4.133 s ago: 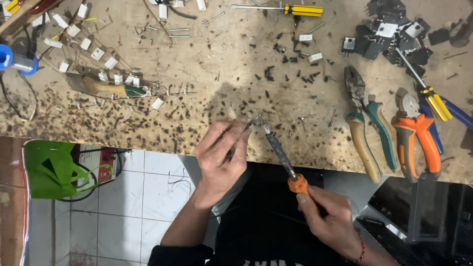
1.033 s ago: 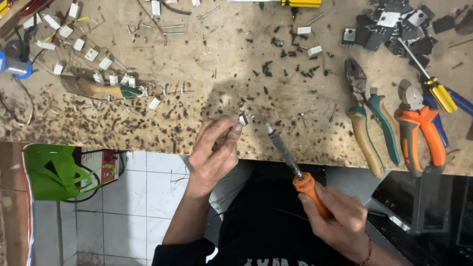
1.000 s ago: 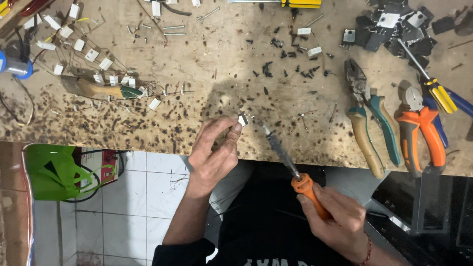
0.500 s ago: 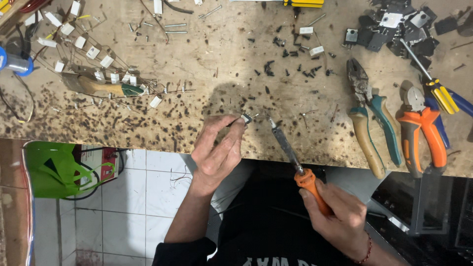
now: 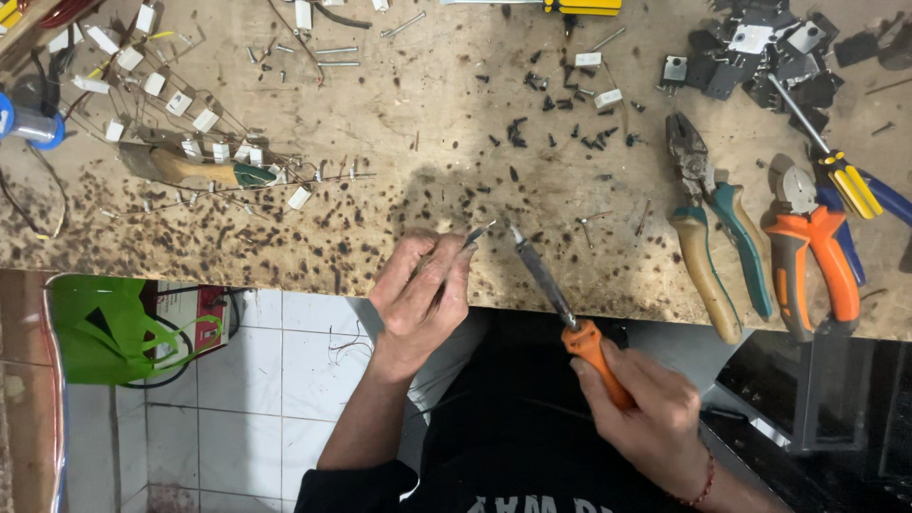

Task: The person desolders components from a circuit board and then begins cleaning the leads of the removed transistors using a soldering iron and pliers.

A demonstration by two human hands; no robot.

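My left hand (image 5: 423,294) pinches a small metal component (image 5: 478,234) between its fingertips at the workbench (image 5: 399,180) edge. My right hand (image 5: 651,418) is clenched around the orange handle of the soldering iron (image 5: 560,304), its tip just beside the component. Two pliers (image 5: 722,237) lie well apart, to the right.

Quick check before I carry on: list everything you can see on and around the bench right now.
Orange-handled soldering iron: one, right hand.
Small grey component: one, left fingertips.
Scorched wooden bench: one, brown.
Teal-and-tan pliers: one, right.
Orange-handled pliers: one, further right.
Yellow-handled screwdriver: one, far right.
Black screws: many, centre top.
White block resistors: many, left.
Black transistors: a pile, top right.
Green plastic bag: one, below left.
Left hand: grip pinching component.
Right hand: grip on iron.
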